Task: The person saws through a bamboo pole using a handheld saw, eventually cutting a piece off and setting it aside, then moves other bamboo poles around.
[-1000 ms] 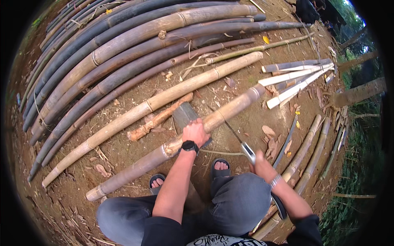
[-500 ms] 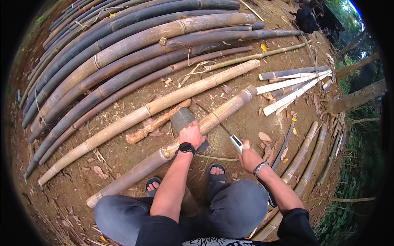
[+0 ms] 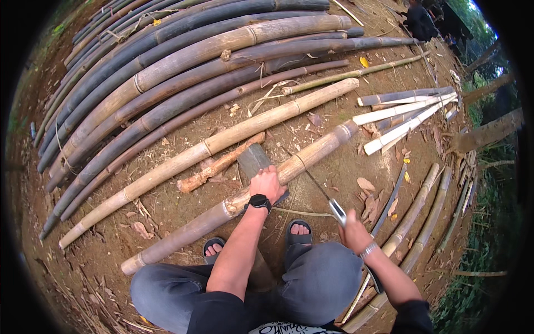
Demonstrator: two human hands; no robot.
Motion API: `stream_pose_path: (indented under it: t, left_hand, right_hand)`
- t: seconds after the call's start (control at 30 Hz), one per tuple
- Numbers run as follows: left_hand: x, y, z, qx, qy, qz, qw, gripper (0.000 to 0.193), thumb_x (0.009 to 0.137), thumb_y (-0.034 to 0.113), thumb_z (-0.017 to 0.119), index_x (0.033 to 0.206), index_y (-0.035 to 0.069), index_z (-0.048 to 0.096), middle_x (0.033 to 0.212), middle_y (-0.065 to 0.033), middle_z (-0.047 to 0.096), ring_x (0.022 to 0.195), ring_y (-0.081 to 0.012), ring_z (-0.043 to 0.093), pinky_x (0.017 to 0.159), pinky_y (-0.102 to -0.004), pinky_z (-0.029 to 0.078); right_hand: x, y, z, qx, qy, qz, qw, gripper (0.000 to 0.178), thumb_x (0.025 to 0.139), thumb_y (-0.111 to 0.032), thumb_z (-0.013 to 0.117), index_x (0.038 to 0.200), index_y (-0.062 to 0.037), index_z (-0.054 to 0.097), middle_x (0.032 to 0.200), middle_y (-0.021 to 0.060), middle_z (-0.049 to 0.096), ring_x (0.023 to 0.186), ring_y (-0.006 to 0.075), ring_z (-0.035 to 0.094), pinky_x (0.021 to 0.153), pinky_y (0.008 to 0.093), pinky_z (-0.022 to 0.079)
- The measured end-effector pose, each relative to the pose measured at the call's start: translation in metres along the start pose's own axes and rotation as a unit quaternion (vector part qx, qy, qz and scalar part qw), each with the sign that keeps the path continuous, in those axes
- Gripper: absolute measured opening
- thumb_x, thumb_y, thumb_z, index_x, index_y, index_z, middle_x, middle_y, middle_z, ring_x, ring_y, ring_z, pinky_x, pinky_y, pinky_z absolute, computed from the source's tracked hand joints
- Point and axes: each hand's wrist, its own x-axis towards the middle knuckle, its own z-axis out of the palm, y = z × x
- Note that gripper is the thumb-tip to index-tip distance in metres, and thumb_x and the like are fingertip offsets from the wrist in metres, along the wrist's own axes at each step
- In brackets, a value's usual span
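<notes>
A thick tan bamboo pole (image 3: pixel 328 143) lies slantwise before me, raised at its far right end. My left hand (image 3: pixel 267 185) presses on it with curled fingers. Under and beside that hand is a flat dark-grey piece (image 3: pixel 253 158), partly hidden; what it is I cannot make out. In my right hand (image 3: pixel 355 231) is a handsaw (image 3: pixel 337 211), gripped by its pale grey handle. Its thin dark blade runs up left to the pole and crosses it at a dark cut line, right of my left hand.
Several long bamboo poles (image 3: pixel 194 55) lie stacked at the upper left. A lighter pole (image 3: pixel 167 167) and a rough stick (image 3: pixel 222 162) rest beyond my work. Split bamboo strips (image 3: pixel 406 119) fan out at right, near tree trunks (image 3: pixel 489 132). A person in dark clothes (image 3: pixel 418 22) is far off.
My right hand has drawn the saw back toward the lower right, its blade still across the pole. My left hand stays on the pole. The whole view has shifted slightly.
</notes>
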Motion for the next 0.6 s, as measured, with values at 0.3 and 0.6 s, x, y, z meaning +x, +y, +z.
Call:
stream_pose_path:
  t: [0.3,0.6]
  left_hand:
    - [-0.003,0.006,0.007,-0.001,0.007,0.016,1.000,0.057,0.070,0.040,0.082,0.104,0.001,0.058,0.104,-0.0216,0.069,0.094,-0.0368,0.070,0.082,-0.0441,0.057]
    - [-0.003,0.011,0.005,0.027,-0.012,-0.013,0.999,0.058,0.070,0.040,0.082,0.105,0.002,0.057,0.106,-0.0196,0.070,0.094,-0.0351,0.070,0.080,-0.0453,0.058]
  right_hand:
    - [0.005,-0.001,-0.002,0.000,-0.002,0.001,1.000,0.033,0.096,-0.016,0.054,0.109,0.0067,0.033,0.075,0.0355,0.062,0.074,0.0538,0.063,0.065,0.0588,0.051]
    - [-0.007,0.015,-0.003,0.025,-0.008,-0.018,0.999,0.029,0.097,-0.013,0.050,0.114,0.0043,0.033,0.075,0.0344,0.062,0.073,0.0516,0.064,0.063,0.0588,0.050]
